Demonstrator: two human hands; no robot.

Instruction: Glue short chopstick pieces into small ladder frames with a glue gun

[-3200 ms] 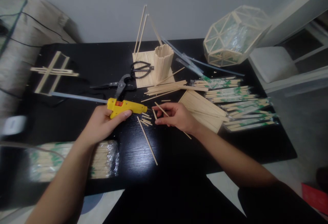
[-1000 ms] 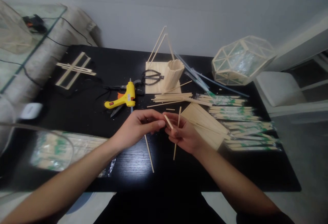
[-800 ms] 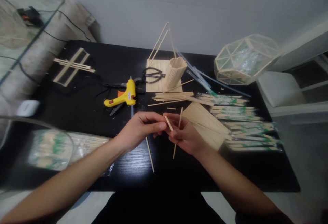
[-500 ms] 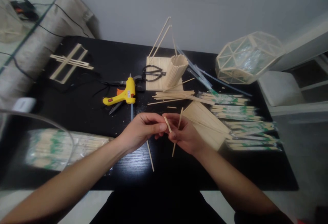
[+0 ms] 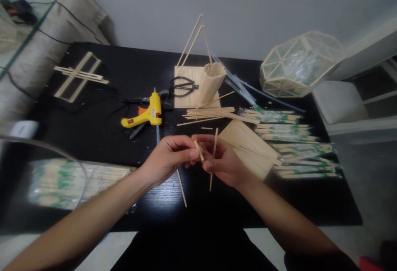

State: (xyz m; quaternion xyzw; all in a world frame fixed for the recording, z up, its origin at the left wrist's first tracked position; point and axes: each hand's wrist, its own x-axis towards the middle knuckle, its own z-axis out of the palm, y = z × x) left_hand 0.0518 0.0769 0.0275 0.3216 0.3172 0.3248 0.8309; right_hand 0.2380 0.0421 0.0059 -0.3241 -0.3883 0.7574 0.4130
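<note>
Over the near middle of the black table, my left hand (image 5: 176, 155) and my right hand (image 5: 225, 161) meet with fingertips almost touching. Both pinch a short wooden stick (image 5: 199, 151) between them, tilted toward the right hand's thumb. A longer wooden stick (image 5: 211, 180) runs nearly upright through the right hand's fingers. Below the left hand another thin stick (image 5: 182, 190) slants out; whether it is held or lying on the table I cannot tell. Just beyond the hands lies a small cut piece of stick (image 5: 206, 128).
Left of centre lies a yellow glue gun (image 5: 151, 111). Behind are black-handled scissors (image 5: 182, 87) and a stick-built cylinder (image 5: 212, 80) on a wooden panel (image 5: 186, 72). Packaged sticks (image 5: 282, 130) and another panel (image 5: 245, 142) lie right. A geometric frame (image 5: 300, 64) stands at back right.
The short stick between my hands has shifted slightly left. The longer stick in my right hand has turned more upright. The whole view has shifted a little.
</note>
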